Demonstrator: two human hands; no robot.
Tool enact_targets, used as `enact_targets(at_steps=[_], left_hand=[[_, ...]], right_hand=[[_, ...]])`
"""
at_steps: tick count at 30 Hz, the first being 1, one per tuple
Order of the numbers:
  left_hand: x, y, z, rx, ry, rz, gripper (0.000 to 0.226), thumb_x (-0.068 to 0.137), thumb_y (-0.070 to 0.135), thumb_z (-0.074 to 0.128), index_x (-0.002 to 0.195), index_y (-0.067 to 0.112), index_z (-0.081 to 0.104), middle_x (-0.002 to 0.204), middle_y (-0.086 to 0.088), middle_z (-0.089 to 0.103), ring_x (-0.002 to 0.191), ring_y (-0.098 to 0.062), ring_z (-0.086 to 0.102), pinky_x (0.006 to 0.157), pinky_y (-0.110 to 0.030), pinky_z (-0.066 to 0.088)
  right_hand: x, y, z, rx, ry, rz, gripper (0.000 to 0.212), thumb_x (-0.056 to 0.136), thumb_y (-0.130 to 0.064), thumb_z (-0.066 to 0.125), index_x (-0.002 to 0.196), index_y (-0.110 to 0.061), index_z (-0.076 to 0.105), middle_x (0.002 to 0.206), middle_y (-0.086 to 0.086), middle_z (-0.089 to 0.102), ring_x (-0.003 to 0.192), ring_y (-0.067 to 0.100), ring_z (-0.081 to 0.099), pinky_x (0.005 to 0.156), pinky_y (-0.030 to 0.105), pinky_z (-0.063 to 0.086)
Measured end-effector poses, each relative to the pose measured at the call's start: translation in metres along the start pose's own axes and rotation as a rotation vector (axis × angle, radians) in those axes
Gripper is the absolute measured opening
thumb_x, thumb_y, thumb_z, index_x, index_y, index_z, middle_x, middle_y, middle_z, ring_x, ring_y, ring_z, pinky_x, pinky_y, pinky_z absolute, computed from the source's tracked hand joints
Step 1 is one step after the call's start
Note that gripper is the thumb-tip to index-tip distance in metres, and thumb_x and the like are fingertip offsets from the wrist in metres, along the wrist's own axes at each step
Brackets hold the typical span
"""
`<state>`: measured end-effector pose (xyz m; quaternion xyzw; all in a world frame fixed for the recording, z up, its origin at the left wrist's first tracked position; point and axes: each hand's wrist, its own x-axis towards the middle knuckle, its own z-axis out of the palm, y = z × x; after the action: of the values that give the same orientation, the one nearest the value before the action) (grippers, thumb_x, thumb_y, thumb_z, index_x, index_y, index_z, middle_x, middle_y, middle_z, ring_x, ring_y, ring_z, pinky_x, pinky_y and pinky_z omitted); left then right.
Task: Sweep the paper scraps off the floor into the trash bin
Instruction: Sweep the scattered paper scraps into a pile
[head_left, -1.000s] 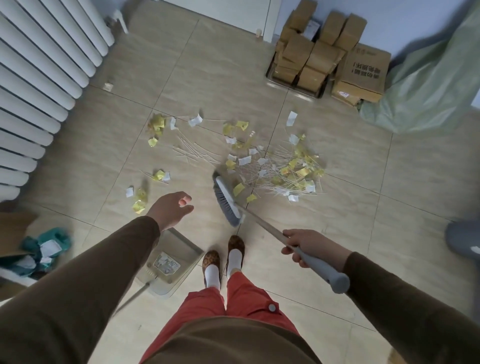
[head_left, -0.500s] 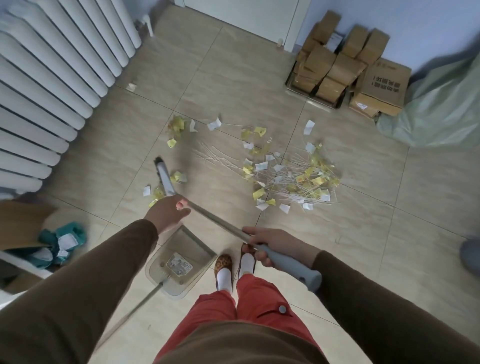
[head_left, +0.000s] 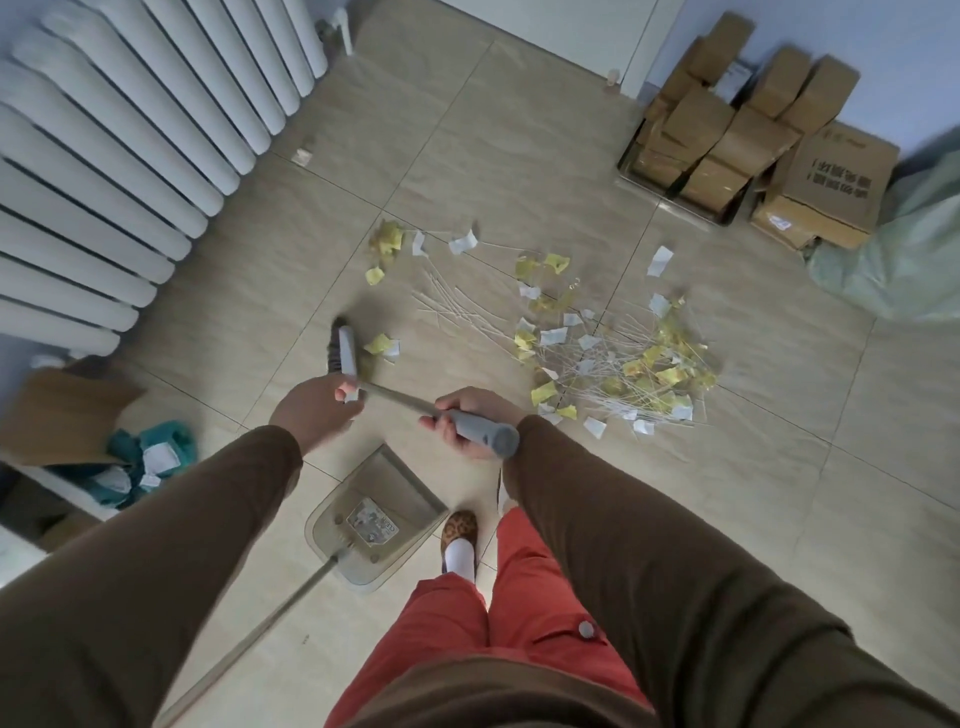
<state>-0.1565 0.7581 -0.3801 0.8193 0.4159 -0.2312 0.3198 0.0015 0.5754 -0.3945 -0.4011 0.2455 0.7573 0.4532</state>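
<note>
Two hands at a grey-handled broom (head_left: 415, 402) — yellow and white paper scraps (head_left: 613, 358) strewn over the beige tiled floor (head_left: 519, 156).
Right hand (head_left: 467, 423) grips the handle's grey end; left hand (head_left: 317, 415) curls at the shaft near the dark bristle head — whether it grasps, I cannot tell. Clear plastic dustpan (head_left: 376, 525) lies before the feet; one scrap pair sits just beside the bristles.

Beige tiled floor (head_left: 519, 156), white radiator (head_left: 130, 156) at left, cardboard boxes (head_left: 753, 135) against a pale blue wall (head_left: 883, 52).
</note>
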Motion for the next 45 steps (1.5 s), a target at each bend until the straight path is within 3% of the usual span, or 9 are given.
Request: enact_targets(at_steps=[5,13,17,20,26,31,35,41,45], left_hand=[[0.025,0.039,0.011,-0.009,-0.055,0.016,0.035,0.093,0.031,0.063,0.126,0.017,0.061,0.123,-0.005,0.066,0.109,-0.022,0.061,0.095,-0.036,0.047],[0.054,0.113,0.008,-0.030,-0.059,0.060,0.035,0.095,0.029,0.061,0.127,0.016,0.061,0.123,-0.006,0.065,0.114,-0.023,0.060,0.098,-0.037,0.047],[0.059,0.120,-0.009,-0.028,-0.036,0.050,0.035,0.095,0.029,0.062,0.127,0.015,0.061,0.125,-0.007,0.065,0.114,-0.024,0.060,0.100,-0.039,0.047],[0.062,0.114,-0.028,-0.025,-0.005,0.032,0.037,0.095,0.028,0.062,0.129,0.015,0.060,0.127,-0.007,0.065,0.116,-0.024,0.060,0.100,-0.037,0.046],[0.089,0.091,-0.064,0.003,0.034,0.007,0.036,0.095,0.030,0.062,0.128,0.017,0.060,0.124,-0.005,0.066,0.112,-0.023,0.061,0.098,-0.036,0.046],[0.120,0.078,-0.077,0.021,-0.002,0.017,0.035,0.094,0.031,0.062,0.126,0.019,0.061,0.124,-0.004,0.065,0.112,-0.022,0.060,0.098,-0.038,0.047],[0.148,0.072,-0.093,0.042,-0.049,0.052,0.034,0.093,0.032,0.062,0.125,0.021,0.061,0.124,-0.002,0.065,0.113,-0.021,0.061,0.098,-0.038,0.048],[0.183,0.078,-0.119,0.076,-0.101,0.111,0.033,0.092,0.034,0.062,0.123,0.022,0.061,0.123,-0.002,0.065,0.113,-0.021,0.061,0.099,-0.039,0.048],[0.198,0.095,-0.125,0.090,-0.125,0.171,0.033,0.093,0.031,0.062,0.123,0.020,0.061,0.121,-0.003,0.064,0.112,-0.021,0.060,0.098,-0.038,0.048]], right_hand=[[-0.067,-0.033,-0.063,0.008,0.184,-0.136,0.019,0.101,-0.010,0.043,0.118,-0.011,0.036,0.091,0.016,0.055,0.040,0.009,0.050,0.035,0.018,0.046],[-0.166,-0.029,-0.082,-0.201,0.360,-0.231,0.030,0.102,-0.005,0.034,0.125,-0.011,0.052,0.077,0.011,0.054,0.038,0.008,0.044,0.036,0.017,0.036],[-0.169,-0.036,-0.069,-0.142,0.270,-0.219,0.033,0.100,-0.005,0.041,0.127,-0.020,0.053,0.077,0.012,0.060,0.038,0.010,0.047,0.035,0.017,0.038],[-0.143,-0.062,-0.044,-0.084,0.128,-0.194,0.023,0.102,-0.007,0.040,0.119,-0.018,0.049,0.071,0.008,0.061,0.037,0.008,0.047,0.034,0.015,0.038],[-0.059,-0.132,0.025,-0.002,-0.111,-0.176,0.010,0.102,-0.006,0.037,0.095,-0.011,0.043,0.084,0.010,0.055,0.041,0.006,0.051,0.039,0.014,0.045],[0.014,-0.207,0.073,0.073,-0.028,-0.243,0.019,0.101,-0.008,0.037,0.120,-0.004,0.038,0.090,0.014,0.055,0.037,0.011,0.051,0.035,0.020,0.047],[0.020,-0.240,0.057,0.258,0.022,-0.286,0.016,0.100,-0.007,0.040,0.116,-0.002,0.039,0.096,0.016,0.053,0.035,0.011,0.050,0.034,0.019,0.046],[-0.039,-0.202,-0.008,0.462,0.154,-0.315,0.020,0.103,-0.014,0.045,0.107,0.004,0.050,0.088,0.012,0.055,0.041,0.007,0.051,0.039,0.012,0.046],[-0.080,-0.155,-0.027,0.542,0.224,-0.350,0.030,0.101,-0.015,0.048,0.126,0.002,0.045,0.086,0.012,0.059,0.044,0.007,0.053,0.037,0.015,0.048]])
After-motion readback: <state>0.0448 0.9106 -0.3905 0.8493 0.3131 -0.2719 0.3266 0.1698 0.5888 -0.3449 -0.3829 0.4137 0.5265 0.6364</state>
